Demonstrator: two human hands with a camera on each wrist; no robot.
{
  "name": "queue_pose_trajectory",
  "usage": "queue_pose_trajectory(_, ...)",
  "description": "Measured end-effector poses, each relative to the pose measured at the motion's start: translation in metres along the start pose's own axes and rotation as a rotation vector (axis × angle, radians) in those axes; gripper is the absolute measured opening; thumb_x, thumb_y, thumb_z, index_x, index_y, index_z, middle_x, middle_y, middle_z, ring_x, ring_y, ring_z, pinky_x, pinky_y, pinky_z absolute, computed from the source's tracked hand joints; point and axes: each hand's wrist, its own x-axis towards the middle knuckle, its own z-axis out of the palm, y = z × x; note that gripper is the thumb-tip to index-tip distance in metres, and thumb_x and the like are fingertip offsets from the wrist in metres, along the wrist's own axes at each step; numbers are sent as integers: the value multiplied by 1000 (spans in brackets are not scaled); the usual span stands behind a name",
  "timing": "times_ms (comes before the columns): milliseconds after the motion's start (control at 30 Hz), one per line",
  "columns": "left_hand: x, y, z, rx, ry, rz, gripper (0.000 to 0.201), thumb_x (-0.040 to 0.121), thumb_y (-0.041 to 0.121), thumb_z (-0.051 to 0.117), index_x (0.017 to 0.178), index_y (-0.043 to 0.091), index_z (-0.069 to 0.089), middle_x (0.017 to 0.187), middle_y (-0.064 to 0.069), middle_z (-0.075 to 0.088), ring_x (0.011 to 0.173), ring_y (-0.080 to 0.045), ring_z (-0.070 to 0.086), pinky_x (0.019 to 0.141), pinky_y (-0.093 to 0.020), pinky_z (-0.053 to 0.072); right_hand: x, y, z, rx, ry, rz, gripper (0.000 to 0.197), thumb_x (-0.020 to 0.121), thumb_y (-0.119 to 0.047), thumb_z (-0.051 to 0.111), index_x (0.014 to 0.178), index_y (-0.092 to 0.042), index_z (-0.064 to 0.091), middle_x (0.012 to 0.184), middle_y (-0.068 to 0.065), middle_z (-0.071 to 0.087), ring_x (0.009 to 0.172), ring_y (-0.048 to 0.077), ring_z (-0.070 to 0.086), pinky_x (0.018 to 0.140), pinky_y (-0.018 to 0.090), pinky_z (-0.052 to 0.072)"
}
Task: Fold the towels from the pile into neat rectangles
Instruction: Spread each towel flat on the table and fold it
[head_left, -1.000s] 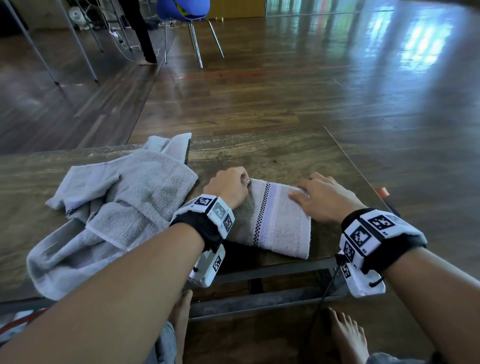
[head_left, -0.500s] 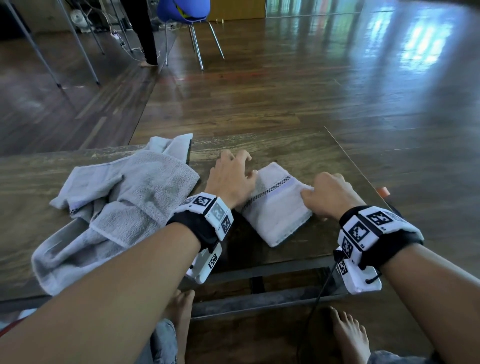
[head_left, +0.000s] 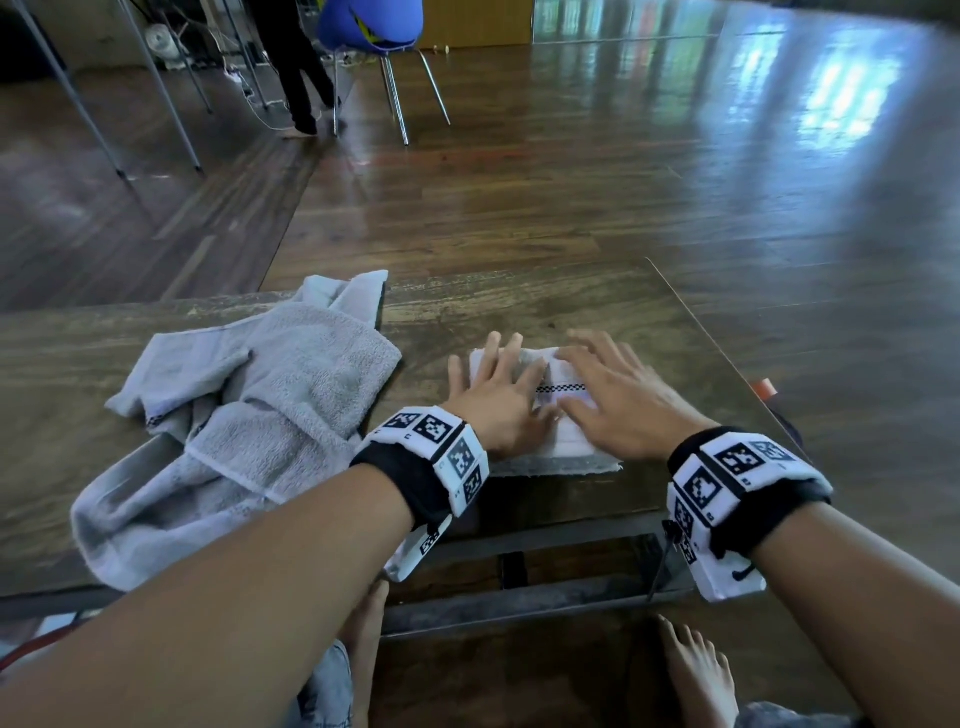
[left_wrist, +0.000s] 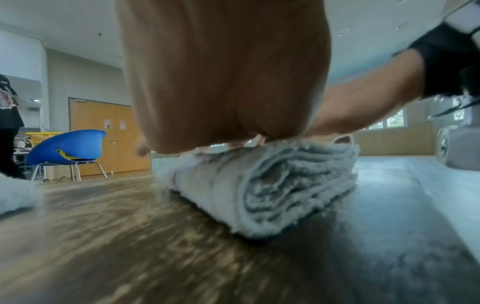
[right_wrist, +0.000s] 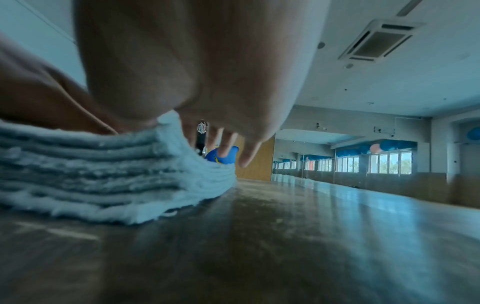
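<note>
Both hands, left hand (head_left: 500, 404) and right hand (head_left: 618, 402), lie spread flat on the folded towel (head_left: 571, 441), right of the towel pile (head_left: 249, 415) on the tabletop (head_left: 519, 306).

We see a worn wooden table (head_left: 519, 306) spanning the lower half of the frame. A folded white towel (head_left: 566, 441) lies at lower center-right near its front edge; a rumpled pile of grey towels (head_left: 270, 410) lies at center-left.

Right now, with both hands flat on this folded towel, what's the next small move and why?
Probably lift both hands and set the folded towel aside. It already lies as a compact layered rectangle under the left hand and right hand, while the towel pile beside it remains crumpled.
</note>
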Motion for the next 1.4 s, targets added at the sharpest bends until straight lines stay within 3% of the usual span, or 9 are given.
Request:
queue_pose_trajectory(33, -1, 2, 0, 15, -19, -23, 66, 99, 59, 30, 155, 30, 11, 164, 2, -23, 148, -23, -30, 113, -65, -12, -1, 0, 4, 11, -90, -34, 52, 104, -42, 36, 153, -28, 26, 165, -3, 13, 151, 24, 18, 120, 50, 25)
queue_pose_trajectory(100, -4, 3, 0, 45, -89, -71, 71, 100, 60, 26, 157, 29, -3, 162, 5, -28, 147, -21, -31, 113, -66, -11, -3, 1, 11, 17, -231, -19, 60, 108, -44, 26, 161, -30, 4, 169, -6, -7, 155, 16, -5, 126, 46, 9)
queue_pose_trajectory(233, -11, 1, 0, 53, -170, -86, 73, 99, 64, 16, 155, 31, -17, 161, 9, -31, 148, -17, -28, 112, -68, -9, -5, 0, 16, -4, -321, 46, 62, 107, -47, 18, 160, -33, -12, 166, -9, -23, 152, 9, -21, 126, 47, 0)
queue_pose_trajectory(500, -9, -3, 3, 33, -210, -86, 76, 96, 69, 13, 153, 32, -23, 157, 11, -38, 145, -15, -33, 111, -68, -10, -6, -5, 18, 37, -294, 116, 65, 105, -48, 19, 160, -30, -11, 165, -7, -27, 150, 7, -25, 125, 41, -6)
queue_pose_trajectory(700, -3, -16, 7, -12, -210, -33, 84, 90, 78, 16, 152, 37, -23, 157, 15, -36, 144, -10, -35, 113, -63, -13, -4, -6, 19, 72, -305, 203, 71, 104, -55, 19, 159, -28, -16, 162, -4, -35, 148, 9, -32, 123, 38, -8)
queue_pose_trajectory(1033, -9, -33, 4, 8, -201, -51, 100, 80, 88, 18, 151, 32, -25, 156, 19, -36, 143, -1, -32, 114, -58, -18, -1, -3, 16, 86, -338, 281, 85, 100, -66, 20, 157, -19, -23, 162, -6, -33, 150, 12, -26, 123, 37, -6)
queue_pose_trajectory(1200, -11, -39, 0, 26, -193, -122, 92, 86, 83, 16, 152, 32, -24, 156, 19, -35, 142, -8, -37, 112, -56, -22, -1, -4, 15, 34, -338, 341, 91, 96, -74, 19, 156, -22, -25, 159, -4, -39, 148, 13, -33, 124, 43, -7)
queue_pose_trajectory(1400, -12, -42, -9, 90, -193, -157, 91, 88, 81, 16, 155, 29, -19, 161, 15, -27, 146, -17, -32, 112, -62, -17, -5, -4, 12, 43, -354, 384, 92, 95, -74, 19, 155, -22, -27, 165, 3, -29, 149, 14, -29, 125, 42, -7)
